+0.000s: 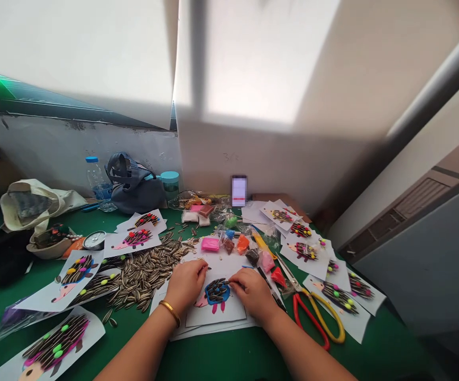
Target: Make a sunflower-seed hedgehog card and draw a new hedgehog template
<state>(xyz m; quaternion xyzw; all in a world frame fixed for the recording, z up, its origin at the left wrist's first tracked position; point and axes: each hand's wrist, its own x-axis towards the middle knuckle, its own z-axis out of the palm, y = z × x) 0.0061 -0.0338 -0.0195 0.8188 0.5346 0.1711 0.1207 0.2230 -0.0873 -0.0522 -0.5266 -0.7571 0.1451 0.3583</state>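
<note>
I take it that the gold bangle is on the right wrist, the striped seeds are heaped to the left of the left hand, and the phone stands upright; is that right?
Not quite: the head view shows the gold bangle on the left wrist. The striped seeds are heaped to the left of the left hand, and the phone stands upright.

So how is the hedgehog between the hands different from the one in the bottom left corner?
The middle hedgehog has blue around its seeds, but the corner hedgehog has purply pink. The corner hedgehog has bright green dots on its back; I see none on the middle hedgehog. The middle hedgehog has pink feet, while the corner hedgehog's are dark. Both have stripy seeds for spines and sit on white paper.
</note>
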